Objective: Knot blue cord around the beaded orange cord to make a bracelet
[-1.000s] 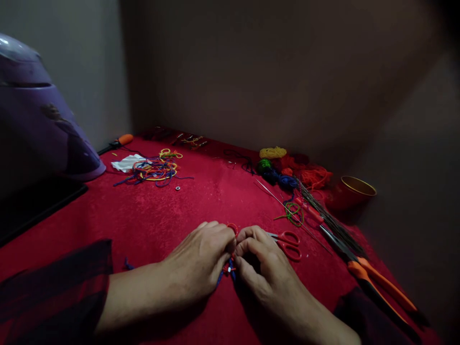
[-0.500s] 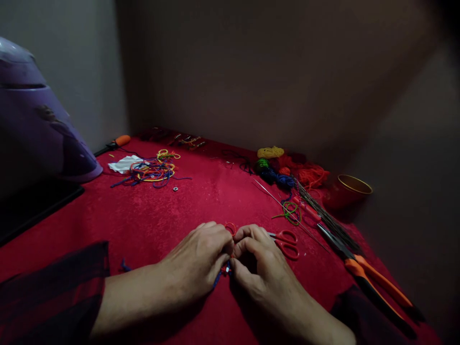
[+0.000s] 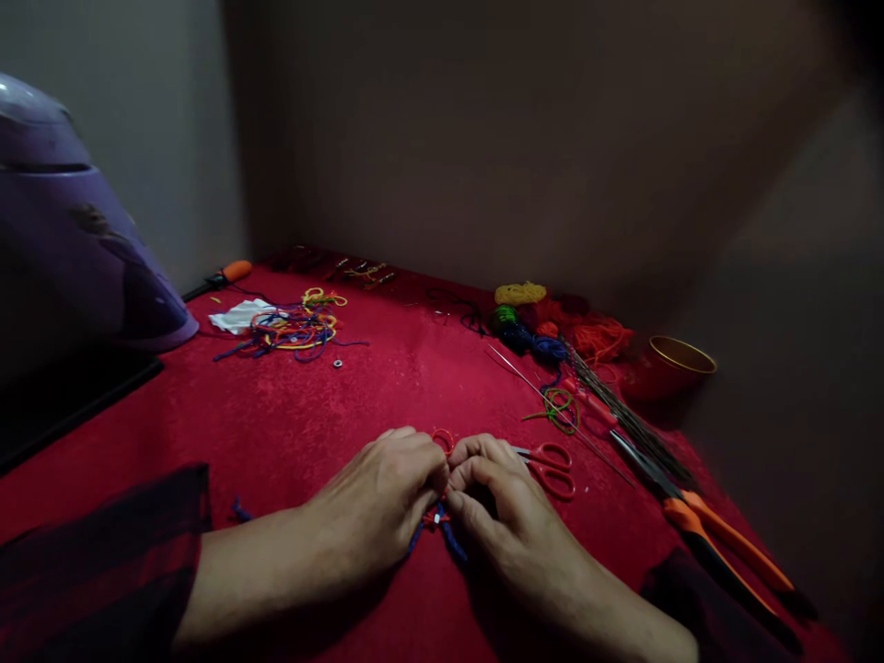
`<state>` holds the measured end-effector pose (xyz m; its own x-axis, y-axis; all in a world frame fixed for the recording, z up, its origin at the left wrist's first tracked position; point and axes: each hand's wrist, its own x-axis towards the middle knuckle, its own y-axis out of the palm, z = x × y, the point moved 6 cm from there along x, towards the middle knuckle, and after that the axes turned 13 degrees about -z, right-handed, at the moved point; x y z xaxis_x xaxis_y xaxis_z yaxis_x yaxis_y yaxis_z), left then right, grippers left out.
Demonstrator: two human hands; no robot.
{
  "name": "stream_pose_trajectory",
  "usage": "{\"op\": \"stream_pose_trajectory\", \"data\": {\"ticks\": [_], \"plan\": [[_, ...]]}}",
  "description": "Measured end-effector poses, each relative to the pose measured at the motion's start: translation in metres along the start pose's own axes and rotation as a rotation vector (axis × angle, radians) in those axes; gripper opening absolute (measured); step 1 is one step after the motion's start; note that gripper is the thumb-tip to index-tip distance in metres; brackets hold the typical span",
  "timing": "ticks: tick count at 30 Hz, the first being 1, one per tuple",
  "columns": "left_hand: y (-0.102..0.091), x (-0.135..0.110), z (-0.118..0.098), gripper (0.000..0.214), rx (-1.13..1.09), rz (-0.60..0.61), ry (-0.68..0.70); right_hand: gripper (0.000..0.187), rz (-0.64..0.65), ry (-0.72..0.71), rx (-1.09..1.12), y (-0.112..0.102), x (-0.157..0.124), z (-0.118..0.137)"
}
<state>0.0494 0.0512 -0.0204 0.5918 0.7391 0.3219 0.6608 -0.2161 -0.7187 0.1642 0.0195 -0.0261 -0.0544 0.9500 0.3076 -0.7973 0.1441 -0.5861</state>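
My left hand (image 3: 387,493) and my right hand (image 3: 507,506) meet low in the middle of the view, fingertips nearly touching. Both are closed in a pinch on a small piece of knotted red and blue cord (image 3: 454,541). A small pale, shiny bead or ring (image 3: 436,519) sits on it just below the fingertips. Above them a red cord loop (image 3: 443,439) sticks up. The exact grip on the cord is hidden by my fingers. Just behind my right hand lie red-handled scissors (image 3: 552,470).
Orange-handled pliers (image 3: 725,543), thin dark sticks (image 3: 622,414) and a metal needle or rod (image 3: 531,387) lie right. Yarn bundles (image 3: 517,293) and a gold-rimmed cup (image 3: 682,354) stand behind. Tangled cords (image 3: 296,327), white paper (image 3: 238,316) and a purple container (image 3: 83,230) are left.
My right thumb has shifted slightly up, and more of the blue cord and the red cord with the pale bead shows below my fingers. My left hand has stayed almost still.
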Motion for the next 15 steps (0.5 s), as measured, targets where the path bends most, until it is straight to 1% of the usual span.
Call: {"op": "stream_pose_trajectory", "data": {"ticks": [4,8,12,15], "plan": [[-0.001,0.001,-0.006,0.015,0.026,0.040,0.022,0.013,-0.009,-0.021,-0.014,0.001,-0.001,0.000],[-0.001,-0.001,-0.011,0.014,0.169,0.067,0.048,0.014,-0.010,-0.021,-0.024,0.001,-0.001,0.000],[0.001,-0.004,-0.014,0.015,0.313,0.053,0.127,0.015,-0.004,-0.024,-0.035,0.002,0.000,0.002],[0.002,-0.004,-0.012,0.014,0.295,0.033,0.132,0.016,-0.004,-0.026,-0.037,0.002,0.000,0.002]]}}
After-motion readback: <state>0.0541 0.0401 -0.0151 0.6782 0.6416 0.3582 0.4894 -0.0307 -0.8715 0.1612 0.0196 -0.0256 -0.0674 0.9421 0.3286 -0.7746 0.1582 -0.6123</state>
